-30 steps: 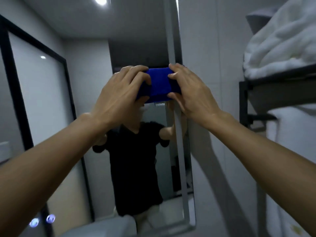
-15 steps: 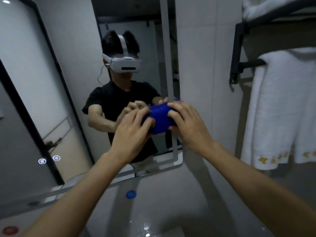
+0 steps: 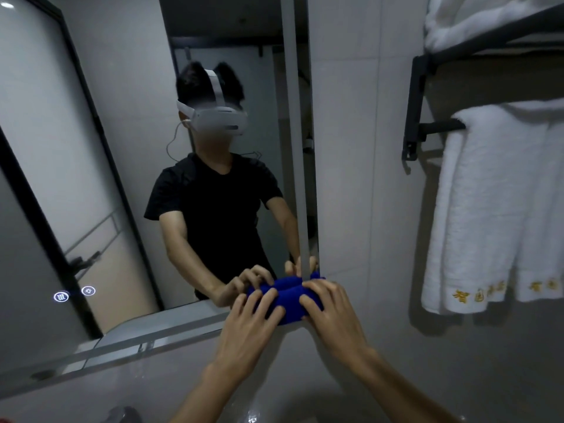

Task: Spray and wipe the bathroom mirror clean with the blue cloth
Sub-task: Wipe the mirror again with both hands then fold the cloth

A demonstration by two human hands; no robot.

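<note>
Fingers of left hand (image 3: 248,323) and right hand (image 3: 331,314) spread flat and curled over the bunched blue cloth (image 3: 288,296), both pinning it down, likely for even pressure. Cloth sits at the bathroom mirror (image 3: 128,166)'s bottom right corner, against the frosted edge strip (image 3: 294,132), so probably finishing a wipe pass there. White towels (image 3: 500,209) hang on a black rack (image 3: 416,114) well right, apart from the work.

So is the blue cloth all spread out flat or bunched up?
Bunched up. The blue cloth is a thick wad pressed between the left hand and right hand at the mirror's lower right corner.
</note>
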